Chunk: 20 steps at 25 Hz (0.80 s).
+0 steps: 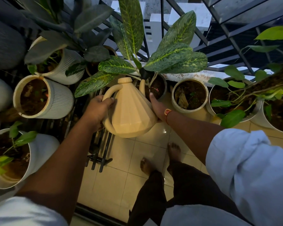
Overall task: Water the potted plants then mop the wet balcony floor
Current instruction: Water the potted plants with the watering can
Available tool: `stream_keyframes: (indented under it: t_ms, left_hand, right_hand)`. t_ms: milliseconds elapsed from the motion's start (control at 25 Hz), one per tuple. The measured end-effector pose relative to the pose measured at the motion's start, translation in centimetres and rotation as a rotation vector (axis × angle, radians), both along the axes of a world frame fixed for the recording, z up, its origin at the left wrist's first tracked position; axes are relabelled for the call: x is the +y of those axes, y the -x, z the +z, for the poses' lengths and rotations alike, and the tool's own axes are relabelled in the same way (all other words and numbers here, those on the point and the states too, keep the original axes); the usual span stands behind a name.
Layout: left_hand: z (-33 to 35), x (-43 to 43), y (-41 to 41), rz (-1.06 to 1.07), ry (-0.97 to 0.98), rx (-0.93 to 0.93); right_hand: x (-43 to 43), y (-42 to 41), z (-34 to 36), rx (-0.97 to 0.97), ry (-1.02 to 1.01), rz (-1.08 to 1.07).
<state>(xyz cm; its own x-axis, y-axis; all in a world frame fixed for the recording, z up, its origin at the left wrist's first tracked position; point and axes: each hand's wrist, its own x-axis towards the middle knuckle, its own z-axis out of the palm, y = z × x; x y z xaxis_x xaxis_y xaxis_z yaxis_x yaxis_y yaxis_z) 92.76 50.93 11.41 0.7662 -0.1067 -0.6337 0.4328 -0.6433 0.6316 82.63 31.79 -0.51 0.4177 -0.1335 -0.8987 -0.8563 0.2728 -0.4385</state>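
A beige faceted watering can (pixel 130 111) hangs over the balcony floor, its spout with a black tip (pixel 144 73) reaching into the dark pot (pixel 162 90) of a speckled-leaf plant (pixel 171 54). My left hand (pixel 99 108) grips the can's curved handle. My right hand (pixel 157 106) lies against the can's right side from below, thumb up along the body. The tiled floor (pixel 121 176) shows a wet sheen near my bare feet.
White ribbed pots (pixel 55 101) stand on a dark slatted rack at the left. More pots with soil (pixel 189 95) and a vine plant (pixel 232 101) line the right. A black metal railing (pixel 227 38) closes the balcony ahead. My feet (pixel 173 149) stand on the tiles.
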Motion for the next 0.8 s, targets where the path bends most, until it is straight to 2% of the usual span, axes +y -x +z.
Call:
stream_keyframes:
  t_ms: [240, 480, 800]
  left_hand:
    - [-0.3, 3.1, 2.9, 0.074, 0.103, 0.052]
    - [-0.7, 5.5, 6.3, 0.104, 0.254, 0.090]
    - [-0.5, 7.3, 8.4, 0.069, 0.267, 0.062]
  right_hand:
    - [1.1, 0.4, -0.5, -0.132, 0.146, 0.080]
    - [1.4, 0.2, 0.2, -0.170, 0.281, 0.095]
    - [2.7, 0.9, 1.0, -0.266, 0.381, 0.038]
